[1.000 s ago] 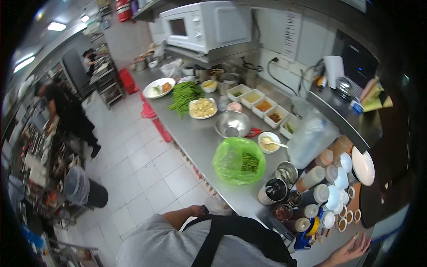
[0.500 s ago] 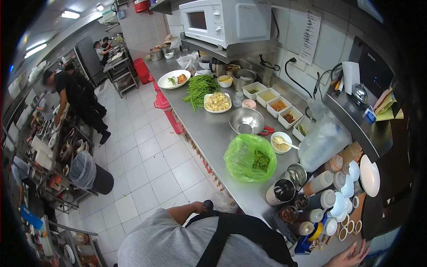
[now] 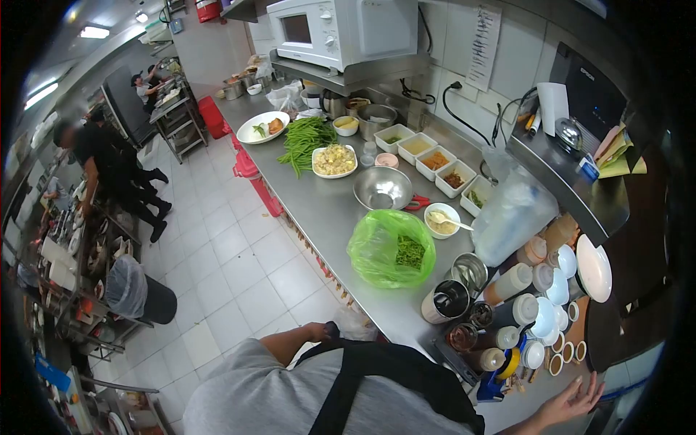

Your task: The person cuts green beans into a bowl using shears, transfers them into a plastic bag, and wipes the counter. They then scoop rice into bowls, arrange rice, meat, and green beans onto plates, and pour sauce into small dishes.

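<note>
My left hand (image 3: 317,332) hangs low beside my black apron, past the counter's front edge. Its fingers are too small to make out, and a dark shape touches its outline. My right hand (image 3: 573,403) is at the lower right with fingers apart, holding nothing, near small round cups (image 3: 556,364). Sauce bottles (image 3: 508,283) stand in a cluster above it. On the steel counter (image 3: 312,217) sit a green plastic bag of chopped greens (image 3: 391,250), a metal bowl (image 3: 383,188) and a white bowl with a spoon (image 3: 442,220).
Farther along are green beans (image 3: 308,143), a dish of yellow-white food (image 3: 334,160), a white plate (image 3: 263,127) and a row of food tubs (image 3: 435,161). A microwave (image 3: 341,32) sits on a shelf. Other people (image 3: 109,159) stand at the left, near a bin (image 3: 141,290).
The camera view has shifted, so the counter and its items appear farther left. My right hand has risen slightly in view, fingers still spread. One person at the left has changed leg position.
</note>
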Available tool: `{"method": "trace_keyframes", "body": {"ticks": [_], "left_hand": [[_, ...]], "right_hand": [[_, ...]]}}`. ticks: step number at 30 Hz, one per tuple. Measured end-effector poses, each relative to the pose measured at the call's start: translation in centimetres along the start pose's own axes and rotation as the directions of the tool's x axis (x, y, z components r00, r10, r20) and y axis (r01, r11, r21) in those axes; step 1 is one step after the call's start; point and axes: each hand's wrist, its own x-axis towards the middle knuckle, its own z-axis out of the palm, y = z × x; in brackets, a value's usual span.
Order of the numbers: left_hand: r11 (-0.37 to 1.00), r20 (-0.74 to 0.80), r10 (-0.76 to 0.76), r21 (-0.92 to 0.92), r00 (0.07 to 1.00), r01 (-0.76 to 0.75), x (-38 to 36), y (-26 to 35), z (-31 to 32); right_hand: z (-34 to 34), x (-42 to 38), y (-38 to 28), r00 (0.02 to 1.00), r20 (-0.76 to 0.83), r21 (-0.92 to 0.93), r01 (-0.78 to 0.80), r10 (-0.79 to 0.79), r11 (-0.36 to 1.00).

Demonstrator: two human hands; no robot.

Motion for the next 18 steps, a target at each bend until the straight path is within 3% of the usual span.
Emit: {"method": "trace_keyframes", "body": {"ticks": [2, 5, 7, 9, 12, 15, 16, 17, 18], "left_hand": [[1.000, 0.012, -0.025, -0.012, 1.000, 0.025, 0.0, 0.1, 0.1], [0.982, 0.012, 0.112, 0.154, 0.994, -0.112, 1.2, -1.2, 0.9], [0.978, 0.050, 0.147, 0.144, 0.988, -0.153, 4.1, -3.8, 3.1], [0.994, -0.008, -0.046, -0.095, 0.999, 0.045, 0.9, -1.1, 1.2], [0.978, -0.075, 0.197, 0.090, 0.978, -0.190, 3.9, -4.5, 3.8], [0.981, -0.084, 0.178, 0.094, 0.980, -0.170, 5.0, -5.1, 4.1], [0.998, -0.065, -0.011, -0.063, 0.998, 0.007, 1.3, -1.3, 1.1], [0.994, -0.005, 0.087, 0.068, 0.996, -0.087, 0.8, -0.7, 0.1], [0.996, -0.042, 0.075, 0.056, 0.996, -0.073, 0.5, -0.1, -0.3]], "right_hand": [[0.3, -0.2, -0.2, 0.999, 0.015, 0.088, -0.053, 0.051, 0.995], [0.8, -0.6, 0.1, 0.997, 0.047, 0.266, -0.076, 0.066, 0.961], [0.9, -1.0, 0.6, 0.998, 0.057, 0.269, -0.052, 0.038, 0.962], [1.2, -1.3, 1.0, 0.996, 0.068, 0.333, -0.084, 0.065, 0.939], [0.9, -1.3, 0.9, 0.996, 0.077, 0.202, -0.065, 0.050, 0.977], [1.1, -1.3, 1.0, 0.996, 0.046, 0.249, -0.084, 0.075, 0.965], [1.2, -1.3, 1.0, 0.996, 0.036, 0.291, -0.092, 0.085, 0.952], [1.2, -1.1, 1.1, 0.995, 0.050, 0.278, -0.093, 0.082, 0.956], [1.1, -0.8, 1.1, 0.995, 0.068, 0.274, -0.091, 0.075, 0.957]]}}
